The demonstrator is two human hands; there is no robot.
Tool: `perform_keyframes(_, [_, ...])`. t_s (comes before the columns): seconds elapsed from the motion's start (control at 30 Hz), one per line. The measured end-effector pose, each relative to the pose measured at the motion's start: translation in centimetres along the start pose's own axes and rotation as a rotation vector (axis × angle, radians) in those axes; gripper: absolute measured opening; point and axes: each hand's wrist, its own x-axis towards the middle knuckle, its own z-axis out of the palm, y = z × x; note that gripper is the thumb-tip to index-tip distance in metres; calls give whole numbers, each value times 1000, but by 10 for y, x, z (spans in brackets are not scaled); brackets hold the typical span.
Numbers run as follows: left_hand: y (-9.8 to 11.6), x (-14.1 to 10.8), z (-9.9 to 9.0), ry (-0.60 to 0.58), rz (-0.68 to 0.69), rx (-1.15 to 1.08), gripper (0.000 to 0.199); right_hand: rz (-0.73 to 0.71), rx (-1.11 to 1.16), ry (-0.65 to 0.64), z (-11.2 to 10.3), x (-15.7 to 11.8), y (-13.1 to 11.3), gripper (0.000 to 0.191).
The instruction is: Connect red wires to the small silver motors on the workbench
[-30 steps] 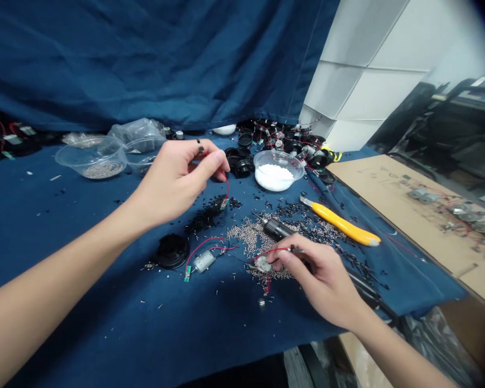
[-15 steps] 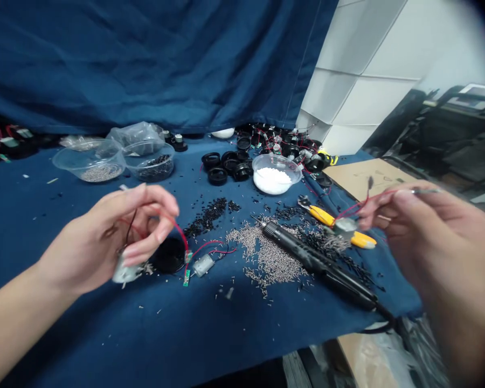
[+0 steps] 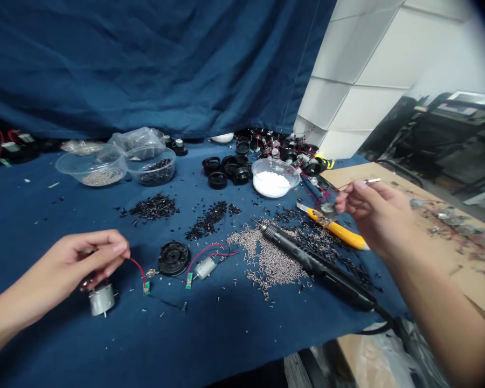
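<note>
Over the blue surface (image 3: 165, 345), head view: left hand (image 3: 89, 257) pinches a red wire (image 3: 138, 264), motor (image 3: 102, 300) just beneath, left of a black disc (image 3: 173, 258); right hand (image 3: 379, 211) pinches red leads (image 3: 320, 198), blurred part (image 3: 328, 208) near the yellow cutter (image 3: 344, 233).

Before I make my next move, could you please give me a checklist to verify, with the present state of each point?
1. Left hand holding the red wire: ok.
2. Silver motor below it lifted off the blue tablecloth: cannot tell.
3. Right hand apart from the yellow-handled cutter: cannot tell; they overlap in this view.
4. Electric screwdriver laid down, unheld: ok.
5. Silver screws all in bowls: not ok; many lie loose around the screwdriver.
</note>
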Motion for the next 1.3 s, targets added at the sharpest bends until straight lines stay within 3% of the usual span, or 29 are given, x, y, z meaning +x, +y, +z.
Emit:
perform_keyframes(0.07, [1, 5, -3, 222, 129, 310, 14, 7, 16, -10, 17, -5, -4, 15])
perform_keyframes(0.13, [9, 7, -1, 411, 327, 586, 32, 17, 29, -21, 37, -12, -9, 16])
perform_keyframes(0.2, [24, 7, 11, 427, 477, 649, 40, 9, 69, -38, 58, -19, -16, 16])
perform_keyframes(0.27, [42, 6, 32, 257, 540, 530, 40, -10, 122, -53, 79, -27, -23, 15])
perform_keyframes(0.37, [65, 10, 73, -164, 426, 261, 57, -50, 141, -76, 108, -37, -31, 16])
perform_keyframes(0.47, [80, 22, 105, -418, 359, -176, 75, -73, 112, -117, 130, -45, -32, 16])
perform_keyframes(0.57, [90, 34, 119, -491, 449, -375, 41, -35, 146, -136, 140, -50, -28, 17])
perform_keyframes(0.67, [97, 40, 121, -498, 487, -321, 15, 9, 206, -169, 137, -52, -23, 18])
perform_keyframes(0.8, [104, 43, 122, -555, 531, -182, 22, -17, -35, -213, 120, -53, -17, 19])
perform_keyframes(0.87, [107, 46, 126, -587, 538, -94, 23, 9, -239, -287, 111, -53, -15, 26])
perform_keyframes(0.97, [114, 53, 133, -634, 539, 18, 22, 29, -402, -374, 97, -52, -12, 20])
perform_keyframes(1.2, [133, 73, 151, -701, 605, 132, 14, -52, -516, -374, 71, -43, -8, 13])
perform_keyframes(1.3, [141, 79, 156, -709, 636, 149, 12, -86, -517, -312, 62, -35, -5, 18])
